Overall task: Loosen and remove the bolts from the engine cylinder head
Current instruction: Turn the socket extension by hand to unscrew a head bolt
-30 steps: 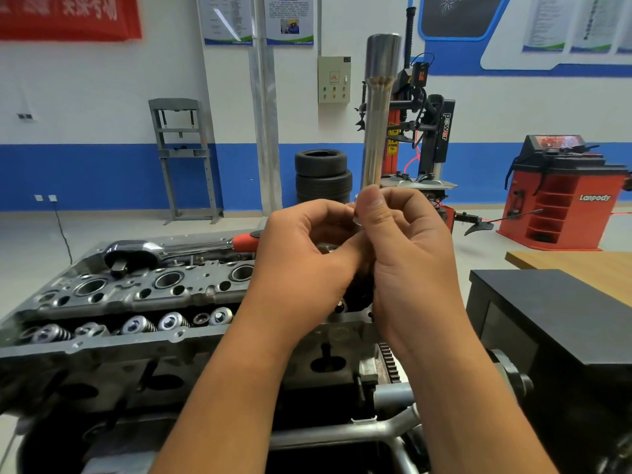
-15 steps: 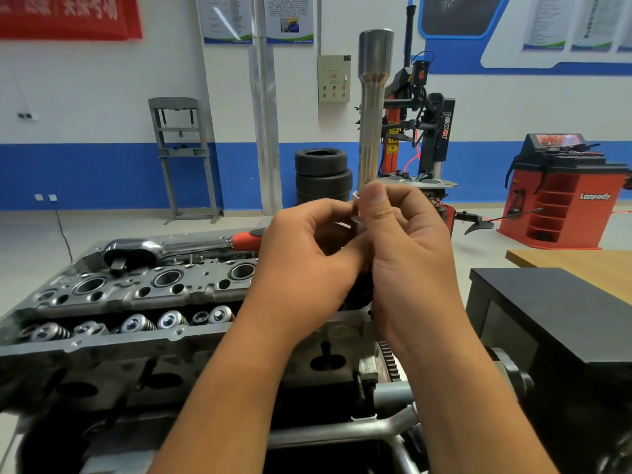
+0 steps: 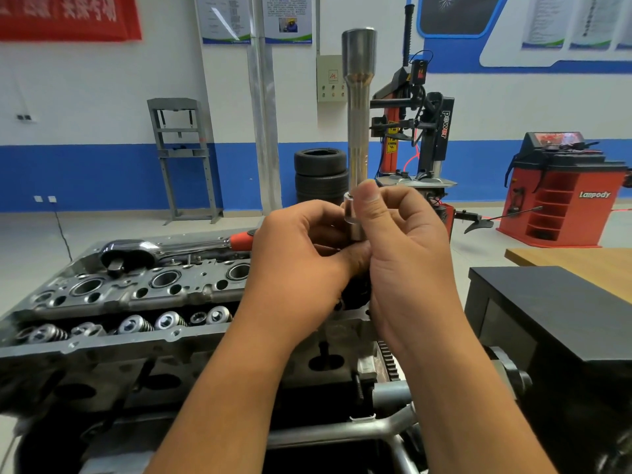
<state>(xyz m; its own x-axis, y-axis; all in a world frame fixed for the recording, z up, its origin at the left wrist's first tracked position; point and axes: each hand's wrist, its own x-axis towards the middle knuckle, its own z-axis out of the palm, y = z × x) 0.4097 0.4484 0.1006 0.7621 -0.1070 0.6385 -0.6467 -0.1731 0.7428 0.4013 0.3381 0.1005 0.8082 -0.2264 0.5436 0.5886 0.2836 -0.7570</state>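
- Extension bar: long axis upright, held above the right end of the cylinder head. Wide end up; lower end enters a short socket between both hands.
- Right hand: nearer the socket; thumb and fingers curled, pinching it.
- Left hand: fingers curled in beneath the socket; whether they grip cannot be told.
- Ratchet: lies loose on the far edge of the head, left of both hands.
- Bolts: none identifiable.
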